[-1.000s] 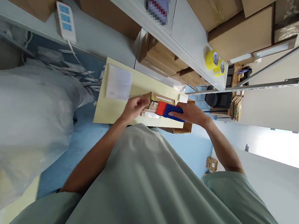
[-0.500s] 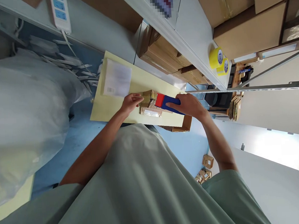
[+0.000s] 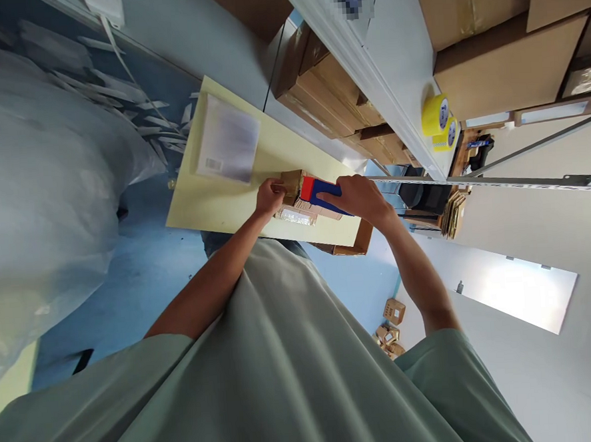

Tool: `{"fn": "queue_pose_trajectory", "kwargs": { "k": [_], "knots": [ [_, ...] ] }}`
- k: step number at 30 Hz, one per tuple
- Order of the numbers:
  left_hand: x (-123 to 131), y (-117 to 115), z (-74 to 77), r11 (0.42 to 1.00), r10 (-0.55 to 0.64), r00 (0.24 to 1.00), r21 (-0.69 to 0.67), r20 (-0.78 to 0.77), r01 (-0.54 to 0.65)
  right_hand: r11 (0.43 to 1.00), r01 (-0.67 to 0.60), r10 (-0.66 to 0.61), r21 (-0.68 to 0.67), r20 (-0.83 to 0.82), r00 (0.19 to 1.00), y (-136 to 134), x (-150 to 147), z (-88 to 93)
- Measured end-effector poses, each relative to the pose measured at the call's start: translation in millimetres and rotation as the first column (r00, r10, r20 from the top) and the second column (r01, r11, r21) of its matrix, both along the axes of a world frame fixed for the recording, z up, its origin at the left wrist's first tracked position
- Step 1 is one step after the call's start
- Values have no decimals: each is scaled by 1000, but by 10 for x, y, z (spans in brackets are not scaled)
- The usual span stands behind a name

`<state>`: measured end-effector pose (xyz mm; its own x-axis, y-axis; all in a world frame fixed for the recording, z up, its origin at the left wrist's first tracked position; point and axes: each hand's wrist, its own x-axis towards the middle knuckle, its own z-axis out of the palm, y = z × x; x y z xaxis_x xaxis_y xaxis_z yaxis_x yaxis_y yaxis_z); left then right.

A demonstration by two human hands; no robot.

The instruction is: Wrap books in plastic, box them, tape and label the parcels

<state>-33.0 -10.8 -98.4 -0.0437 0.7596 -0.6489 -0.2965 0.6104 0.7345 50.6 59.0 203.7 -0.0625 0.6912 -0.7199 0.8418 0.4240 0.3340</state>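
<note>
My right hand [image 3: 357,196] is wrapped round a blue, box-shaped object with a red end [image 3: 328,193]. The thumb lies along its top, and its red end meets a small brown cardboard box [image 3: 292,181] on the pale yellow board [image 3: 209,206]. My left hand [image 3: 270,196] has its fingers closed at the near left end of that cardboard box, seeming to pinch its edge. A pale label or strip of clear tape [image 3: 295,215] shows on the box's side towards me. Where the blue object and the box touch is partly hidden.
A plastic-sleeved white packet [image 3: 229,140] lies on the board's left. Brown cartons [image 3: 327,89] stand behind it under a shelf, with yellow tape rolls [image 3: 435,114] on the shelf. A large translucent bag [image 3: 48,196] fills the left; an open carton [image 3: 359,240] sits below the board.
My left hand has moved onto the end of the small cardboard box. My right hand and the blue-and-red object have shifted slightly left in view; the camera has also moved.
</note>
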Motion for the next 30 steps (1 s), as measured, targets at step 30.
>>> {"fn": "queue_pose_trajectory", "kwargs": {
  "k": [30],
  "knots": [
    [97, -36, 447, 792, -335, 856, 375, -394, 482, 999, 24, -23, -34, 25, 999, -162, 363, 22]
  ]
}}
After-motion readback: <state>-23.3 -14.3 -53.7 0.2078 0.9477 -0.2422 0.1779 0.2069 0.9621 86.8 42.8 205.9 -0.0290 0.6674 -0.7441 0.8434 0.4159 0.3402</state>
